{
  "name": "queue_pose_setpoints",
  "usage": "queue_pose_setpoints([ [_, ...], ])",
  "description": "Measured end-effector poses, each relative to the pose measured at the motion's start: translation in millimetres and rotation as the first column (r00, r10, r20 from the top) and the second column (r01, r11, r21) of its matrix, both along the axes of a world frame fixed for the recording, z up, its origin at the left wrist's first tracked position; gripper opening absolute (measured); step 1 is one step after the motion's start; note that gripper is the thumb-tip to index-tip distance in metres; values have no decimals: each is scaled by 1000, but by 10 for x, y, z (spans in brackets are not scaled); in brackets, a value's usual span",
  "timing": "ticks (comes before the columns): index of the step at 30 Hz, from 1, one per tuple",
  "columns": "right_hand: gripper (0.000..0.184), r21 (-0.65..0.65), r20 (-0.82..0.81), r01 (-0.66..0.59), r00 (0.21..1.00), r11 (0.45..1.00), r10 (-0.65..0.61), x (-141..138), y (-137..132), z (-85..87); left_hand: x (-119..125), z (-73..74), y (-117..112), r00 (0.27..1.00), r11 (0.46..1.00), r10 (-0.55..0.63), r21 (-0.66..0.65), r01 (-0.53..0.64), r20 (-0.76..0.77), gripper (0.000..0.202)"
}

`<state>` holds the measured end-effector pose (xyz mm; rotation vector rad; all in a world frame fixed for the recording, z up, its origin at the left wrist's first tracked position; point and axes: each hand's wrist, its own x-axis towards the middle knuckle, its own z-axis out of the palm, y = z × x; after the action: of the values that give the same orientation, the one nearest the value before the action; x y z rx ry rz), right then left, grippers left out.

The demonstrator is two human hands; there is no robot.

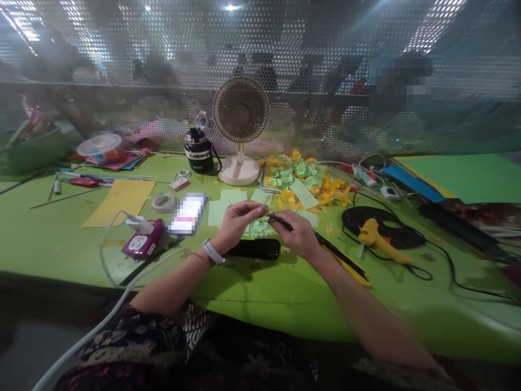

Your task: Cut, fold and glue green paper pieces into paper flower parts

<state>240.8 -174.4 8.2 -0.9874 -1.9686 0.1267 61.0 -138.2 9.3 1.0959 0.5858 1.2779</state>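
Both my hands meet above the middle of the green table. My left hand (239, 221), with a white watch band at the wrist, is closed in a pinch; whatever sits between its fingertips is too small to make out. My right hand (300, 232) is wrapped round a slim black tool (280, 221), its tip pointing left and close to the left fingertips. Beneath them lies a heap of small light-green paper bits (257, 229). A black oblong case (260, 249) rests just in front of this heap. Light-green paper sheets (215, 213) lie behind my left hand.
Yellow and green paper flowers (297, 171) are piled beyond my hands, near a white fan (240, 171). On the right are a yellow glue gun (378, 239) with its cable and a yellow-and-black long object (350, 267). To the left are a phone (188, 213) and purple power socket (144, 239).
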Motion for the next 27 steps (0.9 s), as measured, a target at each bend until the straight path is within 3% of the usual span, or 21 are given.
queue_pose_setpoints([
  [6, 16, 35, -39, 75, 997, 997, -74, 0, -7, -60, 4, 19, -19, 997, 997, 66, 40, -67, 29, 20],
  [13, 14, 84, -62, 17, 998, 996, -12, 24, 36, -41, -28, 15, -1, 997, 988, 71, 141, -67, -26, 18],
  [18, 11, 58, -63, -24, 998, 998, 27, 19, 33, -18, -33, 38, 10, 998, 990, 48, 133, -42, -43, 20],
  [22, 17, -15, -94, 35, 995, 999, -36, -7, 5, -45, -20, 61, -5, 993, 981, 112, 161, -104, -42, 19],
  [27, 13, -3, -80, 39, 996, 999, -39, -15, -17, -41, -15, 46, -23, 991, 980, 133, 149, -129, -19, 19],
])
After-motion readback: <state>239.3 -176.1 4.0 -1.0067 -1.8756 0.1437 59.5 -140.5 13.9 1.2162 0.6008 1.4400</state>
